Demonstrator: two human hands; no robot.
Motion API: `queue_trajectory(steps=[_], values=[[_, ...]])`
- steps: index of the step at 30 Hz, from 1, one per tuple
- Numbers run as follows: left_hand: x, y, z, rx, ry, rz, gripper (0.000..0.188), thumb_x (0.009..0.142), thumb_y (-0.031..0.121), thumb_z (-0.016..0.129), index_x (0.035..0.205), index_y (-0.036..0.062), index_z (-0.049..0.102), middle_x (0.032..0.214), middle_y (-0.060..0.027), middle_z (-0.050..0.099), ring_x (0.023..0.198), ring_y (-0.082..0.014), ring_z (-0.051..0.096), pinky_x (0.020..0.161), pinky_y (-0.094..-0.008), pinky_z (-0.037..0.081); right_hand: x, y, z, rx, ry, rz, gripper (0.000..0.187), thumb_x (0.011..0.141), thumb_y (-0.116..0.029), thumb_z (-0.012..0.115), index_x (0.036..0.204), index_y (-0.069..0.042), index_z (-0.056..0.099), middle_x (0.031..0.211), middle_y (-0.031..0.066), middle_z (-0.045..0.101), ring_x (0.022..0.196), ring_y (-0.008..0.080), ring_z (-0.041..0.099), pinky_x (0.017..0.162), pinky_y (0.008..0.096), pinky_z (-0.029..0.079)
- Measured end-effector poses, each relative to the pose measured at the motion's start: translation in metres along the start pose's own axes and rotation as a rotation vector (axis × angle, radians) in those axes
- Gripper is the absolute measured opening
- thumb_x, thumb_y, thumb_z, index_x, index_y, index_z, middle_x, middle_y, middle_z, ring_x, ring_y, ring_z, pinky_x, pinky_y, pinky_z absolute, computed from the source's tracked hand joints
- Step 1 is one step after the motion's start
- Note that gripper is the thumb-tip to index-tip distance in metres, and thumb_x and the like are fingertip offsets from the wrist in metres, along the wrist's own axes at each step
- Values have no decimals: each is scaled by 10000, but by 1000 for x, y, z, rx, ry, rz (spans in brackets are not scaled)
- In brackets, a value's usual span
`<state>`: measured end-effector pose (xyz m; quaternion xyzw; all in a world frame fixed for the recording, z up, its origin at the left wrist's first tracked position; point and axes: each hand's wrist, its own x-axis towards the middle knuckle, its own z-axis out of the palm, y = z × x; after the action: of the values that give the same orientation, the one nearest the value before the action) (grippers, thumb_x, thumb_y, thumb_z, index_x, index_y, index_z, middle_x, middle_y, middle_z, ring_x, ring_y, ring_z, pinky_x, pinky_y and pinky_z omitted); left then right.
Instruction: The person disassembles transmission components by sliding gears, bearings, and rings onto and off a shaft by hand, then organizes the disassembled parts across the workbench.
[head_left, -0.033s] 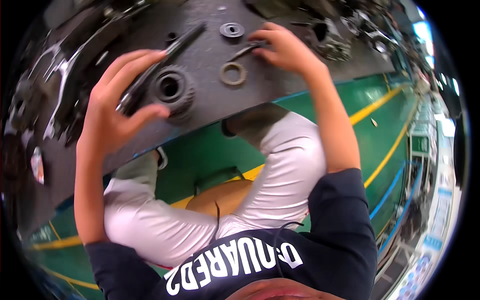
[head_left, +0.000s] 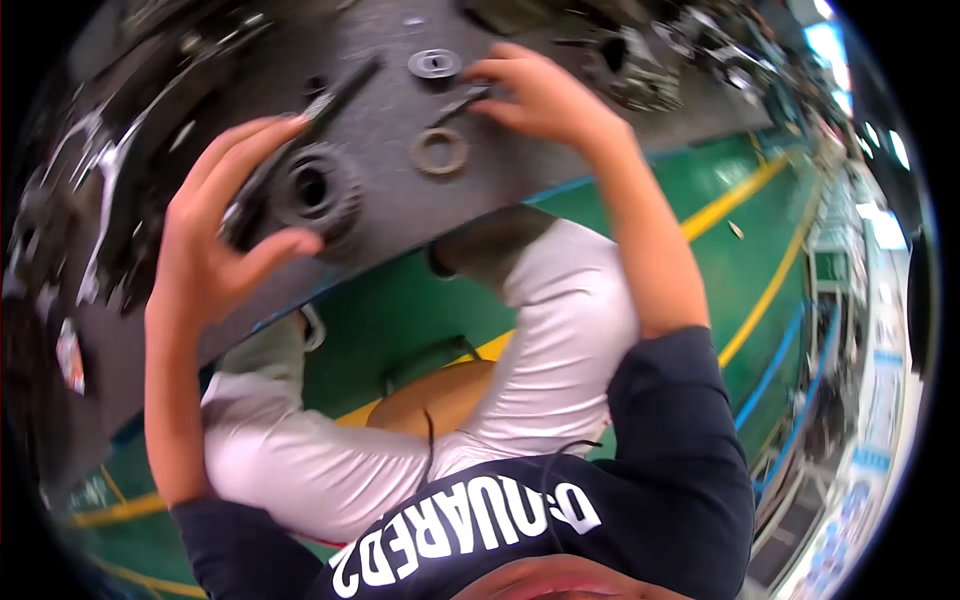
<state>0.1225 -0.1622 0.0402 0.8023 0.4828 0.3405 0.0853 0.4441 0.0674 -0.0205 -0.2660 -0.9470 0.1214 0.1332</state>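
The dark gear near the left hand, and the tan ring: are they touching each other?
Apart. The head view shows a strip of tabletop between the dark gear and the tan ring.

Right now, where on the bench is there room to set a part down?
Bare bench lies between the toothed gear and the flat ring, and right of that ring, between the right hand and the blue front edge. Crowded: around the left hand, by gear and rod, and the metal parts far left.

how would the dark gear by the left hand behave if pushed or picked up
The gear looks like thick metal, so probably stiff and heavy for its size. Lying hole-up, it would likely slide rather than roll.
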Motion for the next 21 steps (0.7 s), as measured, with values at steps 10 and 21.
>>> queue_trajectory(steps=[10, 21], values=[[2, -3, 39, -349, 17, -215, 699, 746, 135, 842, 1383, -55, 625, 1354, -160, 670, 1283, -275, 637, 1137, -377, 450, -1, -91, -6, -20, -378, 87, 552, 847, -298, 874, 1354, -176, 692, 1289, 173, 606, 1191, 384, 662, 972, 489, 566], [-12, -29, 45, -425, 82, -156, 665, 719, 244, 974, 1272, 12, 686, 1192, -104, 730, 1102, -192, 706, 1011, -338, 537, 23, -114, -19, 357, 185, -178, 597, 805, -95, 852, 1376, -113, 676, 1155, 122, 695, 975, 269, 679, 869, 372, 560]])
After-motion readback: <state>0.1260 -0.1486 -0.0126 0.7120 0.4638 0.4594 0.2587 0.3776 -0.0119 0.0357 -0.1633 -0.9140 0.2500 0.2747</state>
